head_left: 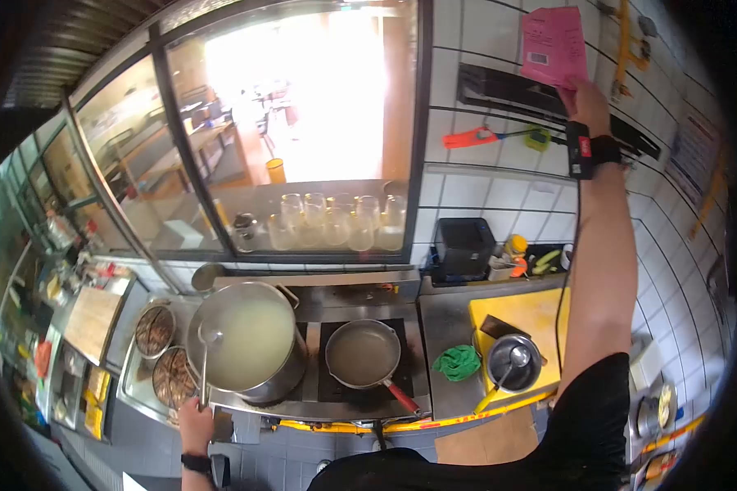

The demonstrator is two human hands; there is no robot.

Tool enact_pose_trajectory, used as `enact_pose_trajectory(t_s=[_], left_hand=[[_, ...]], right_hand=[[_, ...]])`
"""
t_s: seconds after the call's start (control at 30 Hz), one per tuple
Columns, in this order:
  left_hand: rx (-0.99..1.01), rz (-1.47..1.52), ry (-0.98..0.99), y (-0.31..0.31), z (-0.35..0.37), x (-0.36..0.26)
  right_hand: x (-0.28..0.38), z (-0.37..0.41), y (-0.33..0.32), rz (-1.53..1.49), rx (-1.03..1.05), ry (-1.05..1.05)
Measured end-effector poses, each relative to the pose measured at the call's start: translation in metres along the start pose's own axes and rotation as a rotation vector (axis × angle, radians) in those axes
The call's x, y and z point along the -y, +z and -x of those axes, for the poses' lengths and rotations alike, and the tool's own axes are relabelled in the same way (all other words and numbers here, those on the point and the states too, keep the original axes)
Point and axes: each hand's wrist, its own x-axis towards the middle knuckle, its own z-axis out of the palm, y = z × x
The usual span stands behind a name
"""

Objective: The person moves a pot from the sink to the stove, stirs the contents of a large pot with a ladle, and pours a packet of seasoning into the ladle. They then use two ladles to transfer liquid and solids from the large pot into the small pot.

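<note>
At the lower left, my left hand [195,425] is closed around the handle of a ladle [205,372]. The ladle's bowl sits over the left side of a large metal pot [295,356] filled with pale, cloudy liquid [258,335]. High on the right, my right hand [590,106] grips the lower end of a pink paper slip [553,41] with printing and a white label. The slip is in front of the tiled wall, beside a dark wall-mounted rail [504,88].
A frying pan [362,348] with a red handle rests on the right burner. Further right are a yellow cutting board [487,311], a metal bowl [528,376] with a spoon, and a green bundle [457,362]. Meat-filled strainers [172,376] stand left of the pot. Glasses [311,213] line the windowsill.
</note>
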Motion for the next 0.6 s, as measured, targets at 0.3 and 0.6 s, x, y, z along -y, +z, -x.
enact_pose_trajectory(t_s=[0.3,0.6], left_hand=[[-0.093,-0.453,0.181,0.051,-0.029,-0.001],[0.137,-0.568,0.259,0.047,-0.025,-0.038]], right_hand=[[0.071,-0.031,0.003,-0.461,-0.113,0.665],[0.089,-0.034,0.039,-0.360,-0.213,0.540]])
